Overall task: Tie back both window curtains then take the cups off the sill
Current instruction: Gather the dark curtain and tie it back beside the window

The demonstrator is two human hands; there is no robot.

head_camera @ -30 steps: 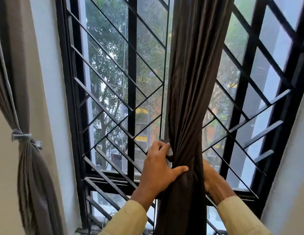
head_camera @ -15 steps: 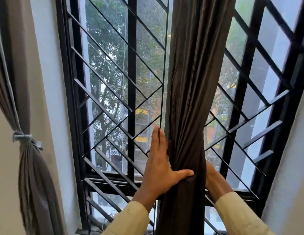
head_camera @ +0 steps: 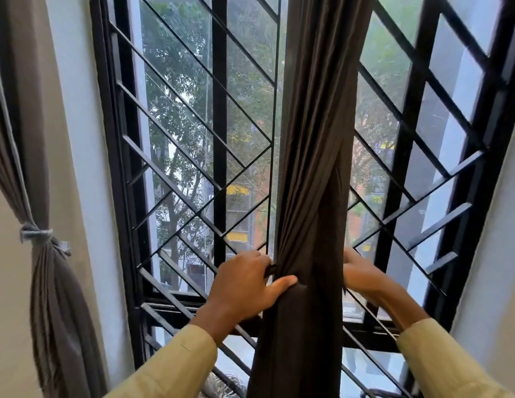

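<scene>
A dark brown curtain (head_camera: 319, 139) hangs gathered into a column in front of the window's middle. My left hand (head_camera: 244, 282) grips its left side, thumb pressed on the front folds, fingers curled behind around a dark strap. My right hand (head_camera: 362, 274) reaches around the curtain's right side; its fingers are partly hidden by the cloth. At the far left a grey curtain (head_camera: 58, 297) is tied back with a pale band (head_camera: 36, 234). No cups or sill show.
A black metal grille (head_camera: 219, 139) with diagonal bars covers the glass behind the curtain. White wall strips flank the window frame on both sides. Trees and buildings lie outside.
My left hand had stretched flat up the curtain's edge; now its fingers are curled back around the cloth. My right hand has risen and come further into sight.
</scene>
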